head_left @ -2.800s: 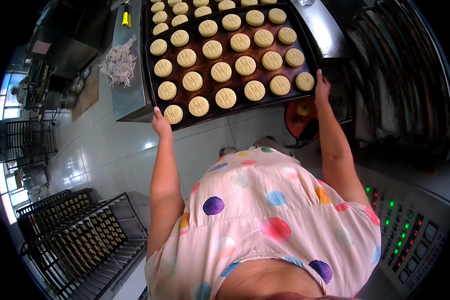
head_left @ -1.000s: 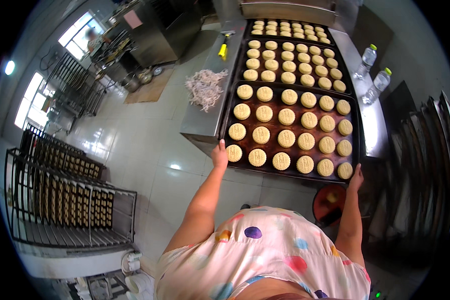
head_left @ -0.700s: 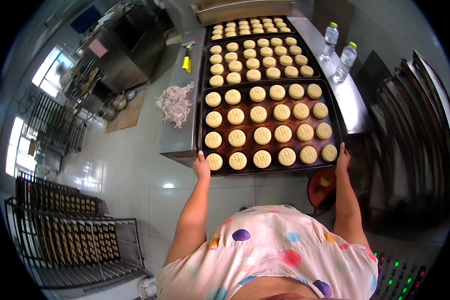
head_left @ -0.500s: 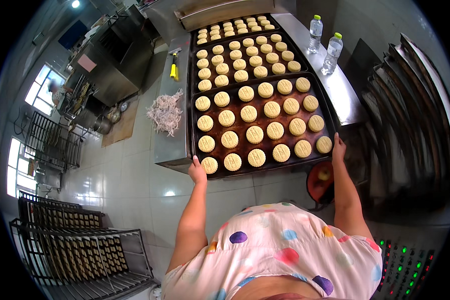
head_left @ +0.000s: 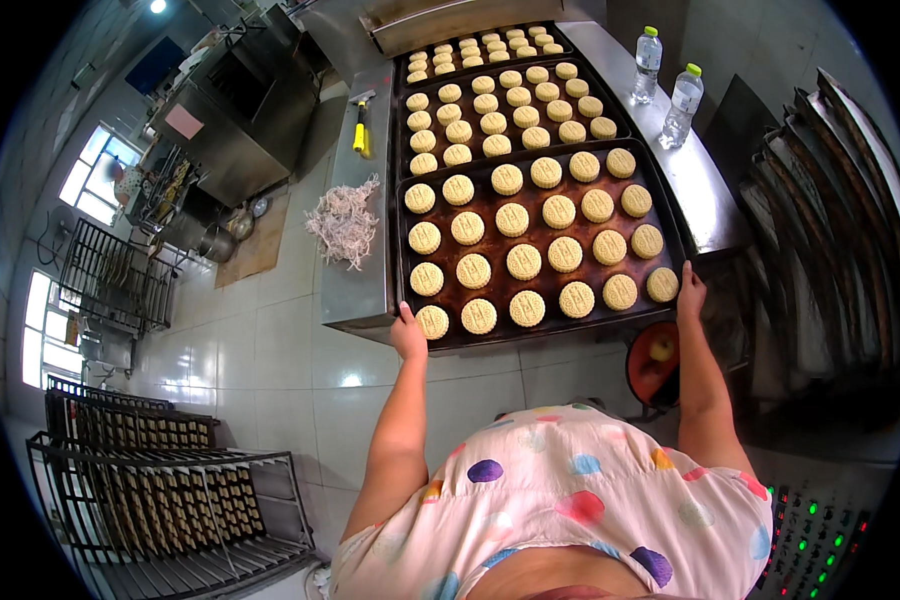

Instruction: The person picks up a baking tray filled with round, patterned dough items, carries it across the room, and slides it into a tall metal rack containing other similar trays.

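Observation:
Both my hands grip the nearest dark baking tray (head_left: 482,187) by its near corners. My left hand (head_left: 408,333) is closed on the left corner, thumb up against the rim. On the right corner my right hand (head_left: 691,292) is closed likewise; the fingers under the tray are mostly hidden. Rows of pale round pastries (head_left: 524,262) with scalloped edges and stamped tops stand on the tray. Beyond it lies a middle tray (head_left: 475,140) with similar pastries, then a far tray (head_left: 460,76) in front of a metal opening. The near tray's front edge overhangs the floor.
On the bench's left strip lie a yellow-handled scraper (head_left: 360,137) and a heap of pale shreds (head_left: 346,222). Two water bottles (head_left: 681,107) stand on the right ledge. Dark trays (head_left: 820,220) lean at right. A loaded rack (head_left: 170,500) stands lower left, and a red bowl (head_left: 642,378) below.
My hands and the near tray have shifted slightly away from me, toward the far trays. The whole view has also turned a little, so everything appears farther right. Both grips stay the same.

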Demonstrator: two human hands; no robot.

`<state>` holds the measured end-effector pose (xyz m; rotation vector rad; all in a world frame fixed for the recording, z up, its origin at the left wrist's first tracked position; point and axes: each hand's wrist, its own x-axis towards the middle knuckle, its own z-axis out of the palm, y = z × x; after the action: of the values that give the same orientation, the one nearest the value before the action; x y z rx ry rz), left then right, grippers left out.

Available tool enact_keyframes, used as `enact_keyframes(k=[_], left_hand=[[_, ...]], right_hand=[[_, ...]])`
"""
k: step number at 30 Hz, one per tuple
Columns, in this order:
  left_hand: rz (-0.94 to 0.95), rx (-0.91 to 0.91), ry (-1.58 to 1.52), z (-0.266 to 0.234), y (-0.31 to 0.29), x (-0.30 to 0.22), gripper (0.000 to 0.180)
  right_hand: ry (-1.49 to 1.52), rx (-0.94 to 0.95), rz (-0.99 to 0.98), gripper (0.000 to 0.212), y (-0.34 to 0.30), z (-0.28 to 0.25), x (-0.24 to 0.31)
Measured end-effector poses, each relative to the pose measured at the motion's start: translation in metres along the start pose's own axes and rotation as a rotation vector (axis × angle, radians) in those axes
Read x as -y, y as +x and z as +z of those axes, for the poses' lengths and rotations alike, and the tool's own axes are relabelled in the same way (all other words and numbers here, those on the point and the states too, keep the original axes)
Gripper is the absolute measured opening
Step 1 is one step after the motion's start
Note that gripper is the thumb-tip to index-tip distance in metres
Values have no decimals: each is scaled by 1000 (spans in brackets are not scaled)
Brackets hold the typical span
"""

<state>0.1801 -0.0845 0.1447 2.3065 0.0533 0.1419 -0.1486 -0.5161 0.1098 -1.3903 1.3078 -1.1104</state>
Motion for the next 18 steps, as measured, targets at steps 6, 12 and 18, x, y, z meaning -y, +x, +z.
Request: enact_keyframes(k=[6,12,18], left_hand=[[-13,-17,47,-2,-2,-9,64],[-85,-40,17,1,5,3,66],[-75,-114,5,2,4,-2,65]], right_hand=[[-14,-42,-36,55,2,3,-8],[-16,4,-63,55,2,5,-7],[-84,9,-76,56,9,6,-13]])
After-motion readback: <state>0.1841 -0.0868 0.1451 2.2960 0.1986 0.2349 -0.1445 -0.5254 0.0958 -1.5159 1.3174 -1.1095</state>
